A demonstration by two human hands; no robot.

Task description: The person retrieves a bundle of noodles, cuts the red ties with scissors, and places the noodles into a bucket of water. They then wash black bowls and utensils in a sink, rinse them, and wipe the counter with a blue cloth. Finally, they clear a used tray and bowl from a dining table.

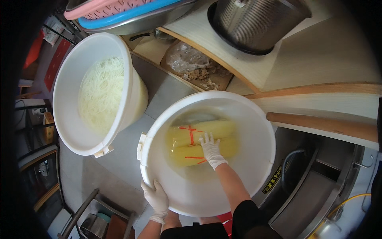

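A large white plastic tub (185, 194) stands before me with water in it. Bundles of pale yellow dried noodles (179, 151), tied with red ribbon, lie side by side in the water. My right hand (211, 151), in a white glove, rests on the bundles with its fingers spread. My gloved left hand (156, 197) grips the tub's rim at the near left, its thumb inside the wall. A second white tub (70, 119) at the left holds loose white noodles (103, 92) in cloudy liquid.
A perforated metal strainer (250, 24) stands on the wooden counter above. Pink and blue plastic baskets (131, 18) are stacked at the top left. Below, a shelf holds a plastic bag (186, 58) and brown scraps. Stainless equipment (307, 191) flanks the right side; a metal rack (80, 209) is lower left.
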